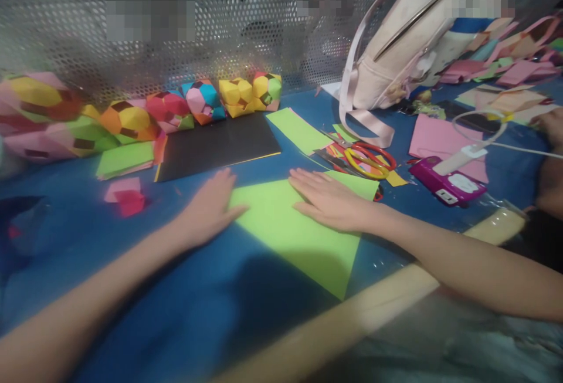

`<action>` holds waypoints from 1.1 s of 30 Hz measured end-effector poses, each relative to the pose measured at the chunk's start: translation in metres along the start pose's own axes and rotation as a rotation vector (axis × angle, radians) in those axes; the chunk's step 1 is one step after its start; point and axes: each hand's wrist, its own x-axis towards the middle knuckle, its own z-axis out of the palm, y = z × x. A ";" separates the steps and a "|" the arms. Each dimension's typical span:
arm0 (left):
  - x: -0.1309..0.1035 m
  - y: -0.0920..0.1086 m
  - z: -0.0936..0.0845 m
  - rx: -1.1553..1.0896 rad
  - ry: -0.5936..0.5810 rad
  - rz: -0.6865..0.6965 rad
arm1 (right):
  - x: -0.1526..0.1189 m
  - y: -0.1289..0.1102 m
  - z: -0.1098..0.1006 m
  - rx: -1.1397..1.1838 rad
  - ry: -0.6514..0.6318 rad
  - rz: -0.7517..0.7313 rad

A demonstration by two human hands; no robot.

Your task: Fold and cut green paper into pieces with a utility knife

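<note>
Blue tabletop carries one lime-green paper sheet near its pale front edge. Left hand touches the sheet's left corner; right hand lies flat atop. Both: fingers together, thumbs apart. One purple plastic device: white labels, illegible.

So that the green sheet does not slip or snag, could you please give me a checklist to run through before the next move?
1. Right hand on the green sheet: ok, palm down.
2. Left hand pressing firmly: cannot tell; it is at the sheet's left edge.
3. Scissors well away from the sheet: not ok, they lie close to its far edge.
4. Black paper apart from the sheet: ok.
</note>
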 end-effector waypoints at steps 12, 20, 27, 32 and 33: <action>0.006 -0.009 -0.011 0.089 -0.105 -0.092 | -0.006 0.029 -0.034 -0.058 0.017 0.068; 0.007 -0.016 -0.013 -0.119 -0.005 -0.109 | -0.002 0.028 -0.049 0.312 0.007 0.217; 0.005 -0.008 -0.036 -0.396 0.153 -0.036 | -0.001 0.043 -0.052 0.862 0.234 0.207; 0.004 -0.010 -0.045 -0.407 0.309 0.003 | -0.001 0.049 -0.056 0.784 0.253 0.269; 0.004 -0.011 -0.047 -0.387 0.354 0.022 | -0.001 0.048 -0.056 0.718 0.270 0.273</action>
